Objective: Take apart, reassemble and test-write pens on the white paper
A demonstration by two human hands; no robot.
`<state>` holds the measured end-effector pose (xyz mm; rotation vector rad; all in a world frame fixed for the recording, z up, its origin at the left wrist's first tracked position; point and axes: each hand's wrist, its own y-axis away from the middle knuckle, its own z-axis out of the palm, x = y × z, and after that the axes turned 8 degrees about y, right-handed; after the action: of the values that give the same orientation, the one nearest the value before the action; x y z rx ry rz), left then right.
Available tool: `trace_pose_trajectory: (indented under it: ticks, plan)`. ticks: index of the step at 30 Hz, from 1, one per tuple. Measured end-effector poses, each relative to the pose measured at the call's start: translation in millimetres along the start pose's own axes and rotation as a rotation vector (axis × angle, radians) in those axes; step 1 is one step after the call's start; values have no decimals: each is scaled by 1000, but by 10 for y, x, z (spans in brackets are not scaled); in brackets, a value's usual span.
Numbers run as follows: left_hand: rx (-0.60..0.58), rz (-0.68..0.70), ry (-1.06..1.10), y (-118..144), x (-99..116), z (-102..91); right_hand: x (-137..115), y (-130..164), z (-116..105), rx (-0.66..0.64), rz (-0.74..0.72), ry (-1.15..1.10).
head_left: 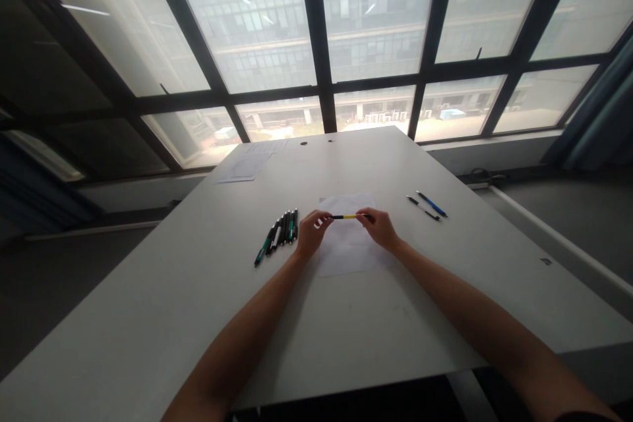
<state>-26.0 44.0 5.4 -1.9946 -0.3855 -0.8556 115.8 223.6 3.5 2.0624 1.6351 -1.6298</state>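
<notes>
Both hands grip one yellow pen (346, 216) over the paper (346, 244): left hand (311, 232) and right hand (378, 227) at opposite ends; a pen row (279, 234) waits left, two pens (428, 206) lie right

- A long white table (376, 316) runs toward 12 o'clock, ending just short of the window wall.
- Large windows (376, 13) with dark frames span the far wall, showing a pale, hazy office building outside.
- Soft daylight comes from 12 o'clock.
- Blue curtain (601, 119) hangs at 2 o'clock.
- Grey floor (583, 204) lies at 3 and 9 o'clock.
</notes>
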Motion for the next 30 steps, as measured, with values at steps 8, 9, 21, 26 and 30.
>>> trace_pose_trajectory:
  ticks: [8,9,21,26,30]
  plan:
    - [11,10,9,-4,21,2,-47,3,-39,-66,-124,253]
    - [10,15,10,-4,25,2,-56,6,-43,-95,-134,333]
    - [-79,8,12,-6,48,5,-169,11,-57,-234,-202,727]
    - [-112,9,22,-7,55,4,-222,22,-39,-275,-258,826]
    - [-159,10,-1,-5,41,10,-236,12,-35,-263,-262,843]
